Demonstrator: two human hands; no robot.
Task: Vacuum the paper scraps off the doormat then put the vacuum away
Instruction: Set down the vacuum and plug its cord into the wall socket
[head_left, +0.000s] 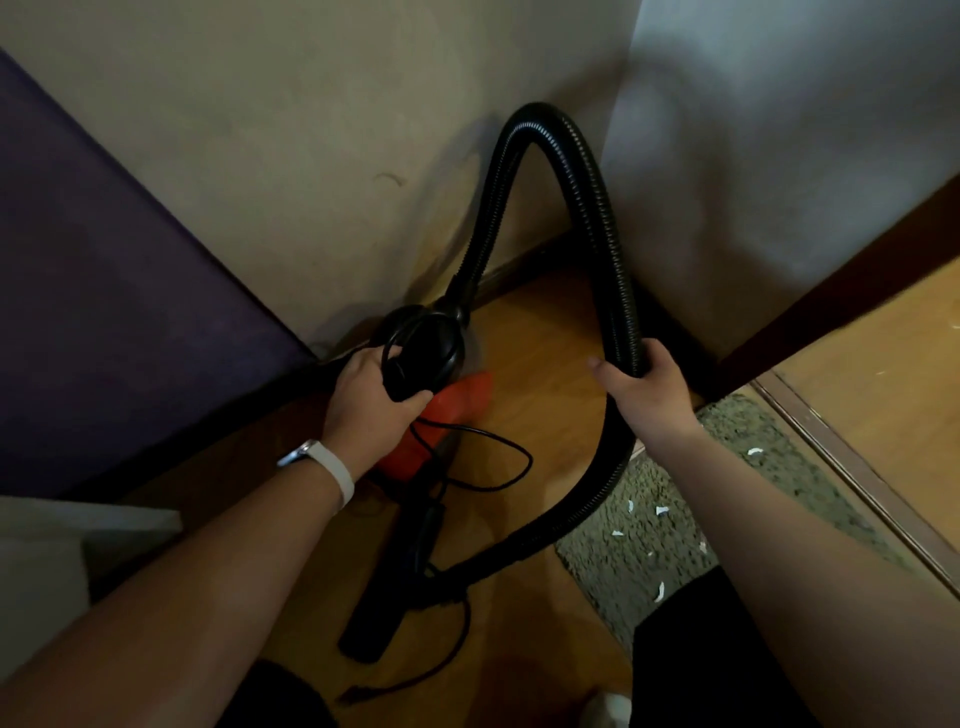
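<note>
Now the red vacuum (462, 402) is gripped at its top by the left hand (374, 395). Right of that grip, the ribbed hose (587, 208) is clasped by the right hand (649, 389).

Dim indoor shot, warm cast on floor (545, 338); light looks to come from the rt side, brightest on the cooler-lit rt wall (779, 130), where hose (613, 218) throws a soft, wide shadow. Wide-angle bowing twd edges. Doormat (675, 519) & frame corners smeared w/ blur, black vacuum body (421, 343) lost in shade.
</note>
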